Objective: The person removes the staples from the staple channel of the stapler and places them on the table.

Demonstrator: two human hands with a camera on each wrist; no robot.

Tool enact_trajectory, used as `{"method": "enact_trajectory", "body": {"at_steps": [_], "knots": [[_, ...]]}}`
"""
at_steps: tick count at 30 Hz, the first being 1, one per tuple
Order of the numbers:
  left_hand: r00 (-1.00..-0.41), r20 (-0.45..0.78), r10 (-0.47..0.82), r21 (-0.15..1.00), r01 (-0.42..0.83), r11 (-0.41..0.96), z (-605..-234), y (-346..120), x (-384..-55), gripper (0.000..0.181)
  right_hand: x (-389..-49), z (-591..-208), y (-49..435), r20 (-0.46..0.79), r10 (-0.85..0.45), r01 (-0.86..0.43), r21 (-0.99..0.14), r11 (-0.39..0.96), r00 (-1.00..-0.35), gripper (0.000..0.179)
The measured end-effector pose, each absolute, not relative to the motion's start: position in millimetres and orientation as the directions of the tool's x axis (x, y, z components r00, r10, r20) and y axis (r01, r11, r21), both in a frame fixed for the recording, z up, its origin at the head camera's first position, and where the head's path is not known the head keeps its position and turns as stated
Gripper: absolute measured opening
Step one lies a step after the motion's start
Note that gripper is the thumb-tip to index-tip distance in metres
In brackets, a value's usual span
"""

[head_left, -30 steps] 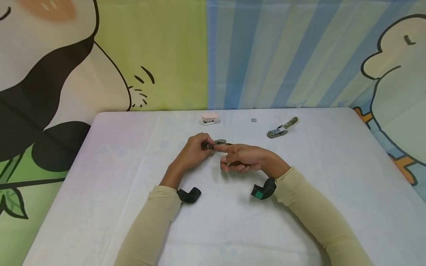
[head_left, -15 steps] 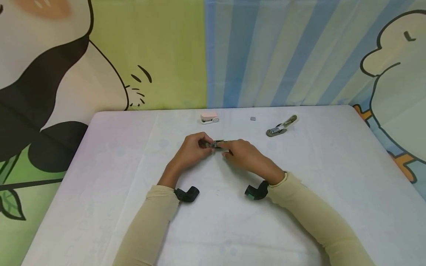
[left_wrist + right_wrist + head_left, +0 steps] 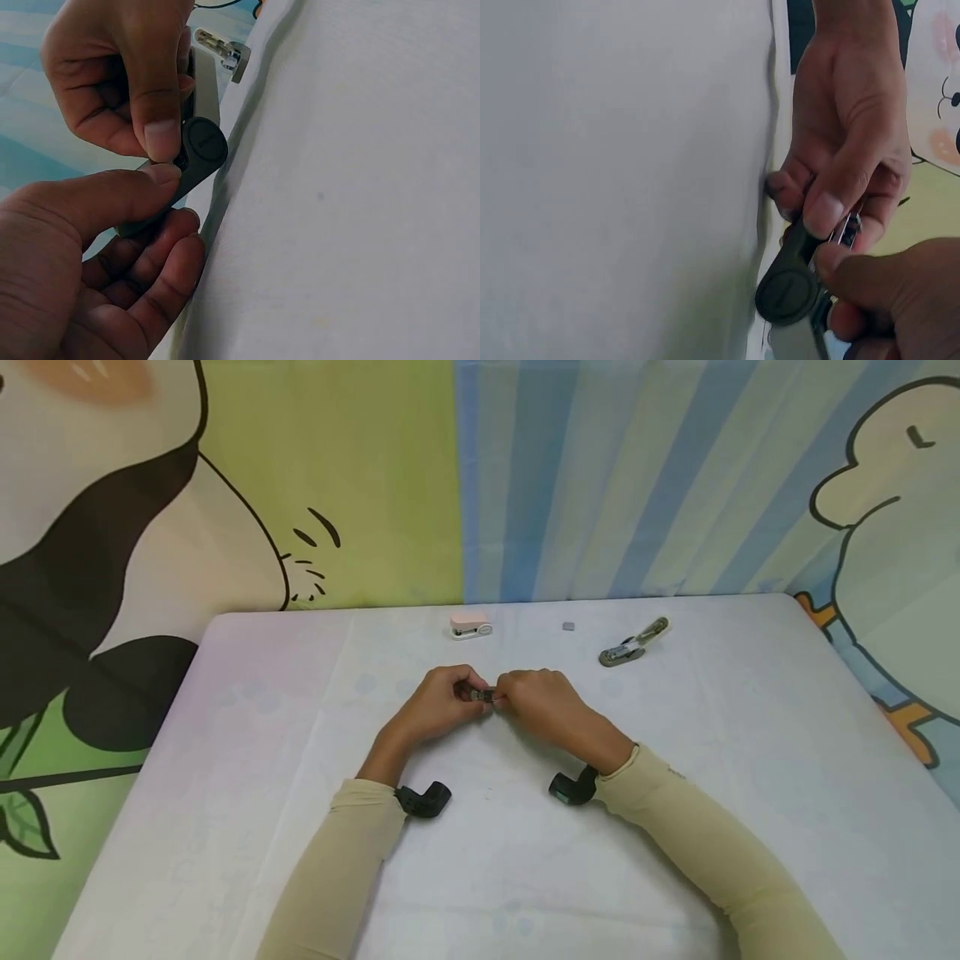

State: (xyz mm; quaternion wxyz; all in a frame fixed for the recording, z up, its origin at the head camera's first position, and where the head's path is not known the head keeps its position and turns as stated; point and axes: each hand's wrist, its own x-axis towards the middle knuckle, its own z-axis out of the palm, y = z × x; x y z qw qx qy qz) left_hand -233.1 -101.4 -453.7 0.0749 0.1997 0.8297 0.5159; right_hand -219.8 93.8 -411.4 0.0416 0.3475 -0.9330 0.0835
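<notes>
Between both hands is a small dark grey-green stapler (image 3: 206, 144) with a round hinge end. My left hand (image 3: 442, 700) pinches it between thumb and fingers. From the other side, my right hand (image 3: 543, 706) grips the stapler near the hinge, its thumb close to the left thumb in the left wrist view. A shiny metal part shows between the hands in the right wrist view, where the stapler's round end (image 3: 786, 296) faces the camera. Fingers cover much of its body.
At the back of the white table (image 3: 465, 868) stands a pink-and-white mini stapler (image 3: 471, 626). A small grey block (image 3: 568, 627) lies to its right. Further right is another stapler (image 3: 633, 643), opened out flat. A printed curtain (image 3: 600, 485) hangs behind the table.
My right hand has turned from pointing a finger at the stapler to gripping it with the fingers curled in. The left hand keeps its hold, nearly in place.
</notes>
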Motion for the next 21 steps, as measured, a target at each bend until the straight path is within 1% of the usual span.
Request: {"method": "enact_trajectory", "body": {"at_steps": [5, 7, 10, 12, 13, 14, 15, 16, 18, 19, 21], "knots": [[-0.900, 0.081, 0.429, 0.898, 0.252, 0.360, -452, -105, -234, 0.016, -227, -409, 101, 0.068, -0.672, -0.662, -0.270, 0.699, -0.738, 0.010], [-0.895, 0.080, 0.440, 0.905, 0.250, 0.344, -452, -106, -235, 0.016, -229, -408, 104, 0.060, -0.684, -0.665, -0.307, 0.680, -0.727, 0.010], [-0.886, 0.109, 0.450, 0.894, 0.286, 0.346, -452, -104, -236, 0.015, -232, -407, 112, 0.127, -0.705, -0.703, -0.310, 0.640, -0.697, 0.009], [-0.873, 0.197, 0.446, 0.859, 0.373, 0.350, -450, -103, -236, 0.015, -234, -407, 115, 0.210, -0.707, -0.735, -0.270, 0.622, -0.675, 0.012], [-0.856, 0.265, 0.445, 0.829, 0.437, 0.349, -448, -102, -236, 0.015, -235, -405, 117, 0.245, -0.700, -0.742, -0.238, 0.627, -0.670, 0.019], [-0.828, 0.341, 0.446, 0.781, 0.513, 0.356, -446, -101, -236, 0.017, -236, -404, 118, 0.265, -0.688, -0.737, -0.210, 0.642, -0.675, 0.028], [-0.787, 0.419, 0.453, 0.712, 0.594, 0.374, -443, -100, -235, 0.017, -237, -403, 119, 0.275, -0.673, -0.725, -0.195, 0.661, -0.687, 0.039], [-0.735, 0.493, 0.465, 0.632, 0.670, 0.389, -440, -99, -235, 0.017, -238, -403, 119, 0.271, -0.659, -0.710, -0.184, 0.680, -0.702, 0.049], [-0.618, 0.599, 0.510, 0.446, 0.786, 0.429, -435, -97, -233, 0.017, -240, -401, 121, 0.222, -0.640, -0.677, -0.214, 0.705, -0.736, 0.060], [-0.570, 0.627, 0.531, 0.358, 0.817, 0.453, -432, -96, -232, 0.016, -241, -401, 121, 0.205, -0.636, -0.668, -0.224, 0.709, -0.744, 0.060], [-0.508, 0.651, 0.564, 0.221, 0.837, 0.500, -428, -95, -230, 0.015, -243, -402, 122, 0.222, -0.637, -0.674, -0.253, 0.694, -0.738, 0.051]]}}
